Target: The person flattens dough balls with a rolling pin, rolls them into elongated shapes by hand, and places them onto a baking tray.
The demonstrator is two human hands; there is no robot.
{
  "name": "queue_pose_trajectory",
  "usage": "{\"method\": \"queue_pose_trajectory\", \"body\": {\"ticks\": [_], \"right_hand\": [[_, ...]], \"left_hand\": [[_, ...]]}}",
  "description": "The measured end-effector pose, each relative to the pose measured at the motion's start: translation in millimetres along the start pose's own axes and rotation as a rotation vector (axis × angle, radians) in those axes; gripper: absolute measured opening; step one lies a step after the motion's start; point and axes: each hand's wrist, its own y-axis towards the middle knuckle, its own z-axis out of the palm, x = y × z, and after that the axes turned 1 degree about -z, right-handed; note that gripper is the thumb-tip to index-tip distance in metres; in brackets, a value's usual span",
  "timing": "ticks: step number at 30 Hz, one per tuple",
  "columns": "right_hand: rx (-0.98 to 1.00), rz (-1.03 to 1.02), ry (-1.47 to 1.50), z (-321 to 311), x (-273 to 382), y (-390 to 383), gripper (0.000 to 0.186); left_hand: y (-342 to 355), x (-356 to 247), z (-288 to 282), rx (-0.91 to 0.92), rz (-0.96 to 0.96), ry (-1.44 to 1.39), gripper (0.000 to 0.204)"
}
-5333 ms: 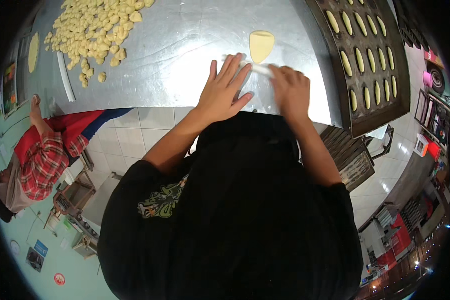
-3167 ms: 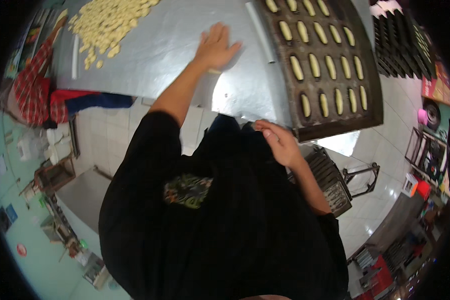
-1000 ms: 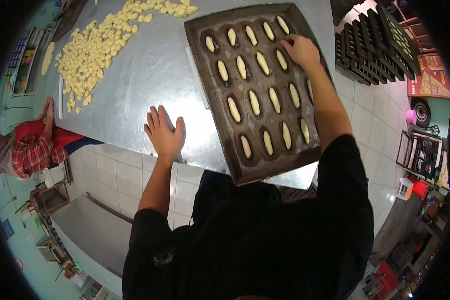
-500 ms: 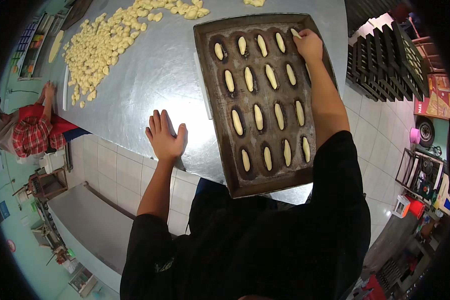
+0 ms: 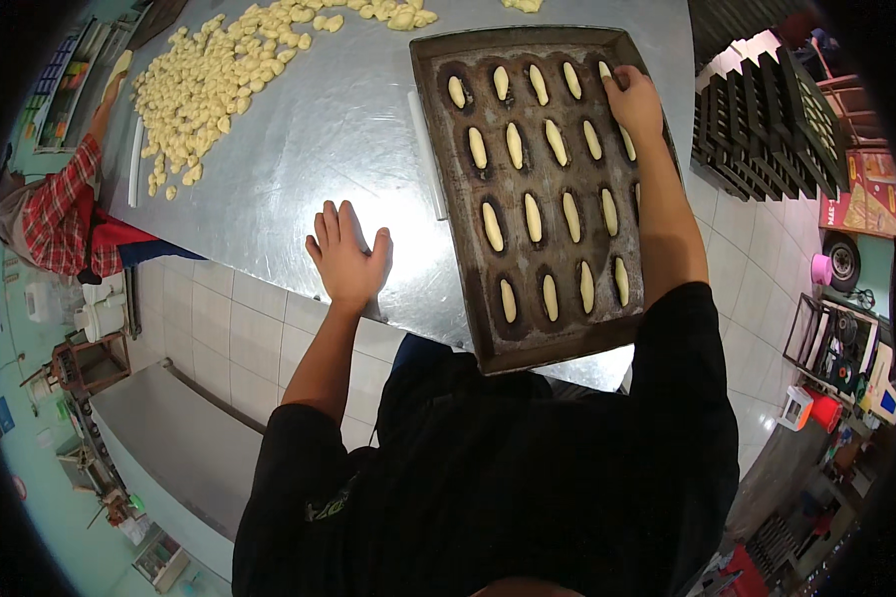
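A dark, worn baking tray (image 5: 567,350) lies slightly turned on the metal table, in front of me and to the right. Rows of slender, spindle-shaped dough pieces (image 5: 555,142) are spread over it. At the tray's far right corner my right hand (image 5: 635,102) has its fingers curled at the near end of one dough piece (image 5: 604,69). My forearm hides part of the right-hand column. To the left of the tray, my left hand (image 5: 347,257) rests on the table near its front edge, fingers spread and nothing in it.
Many small dough lumps (image 5: 194,95) cover the far left of the metal table (image 5: 319,139). A white bar (image 5: 427,154) lies along the tray's left side. Another person (image 5: 60,214) stands at the left, an arm stretched to a flat dough strip (image 5: 118,72). Stacked dark trays (image 5: 767,124) stand right.
The tray, table and left hand sit further right in view. My right hand has lowered its dough piece onto the tray's far right corner. The other person's arm has reached away toward the dough strip.
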Motion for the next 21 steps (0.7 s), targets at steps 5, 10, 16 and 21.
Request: {"method": "queue_pose_trajectory", "body": {"ticks": [5,10,16,21], "right_hand": [[-0.008,0.129,0.378,-50.3,17.6,-58.0,0.036],[-0.039,0.197,0.488,-85.0,28.6,-132.8,0.032],[-0.106,0.295,0.659,-111.4,75.7,-254.2,0.024],[-0.236,0.506,0.870,-95.3,112.4,-348.5,0.024]], "left_hand": [[1.5,7.1,8.6,-0.083,0.038,-0.026,0.074],[-2.0,13.1,0.7,-0.084,0.107,-0.345,0.021],[-29.5,-35.7,-80.9,0.288,0.499,-1.439,0.025],[-50.4,-61.7,-214.8,0.726,1.233,-2.418,0.093]]}}
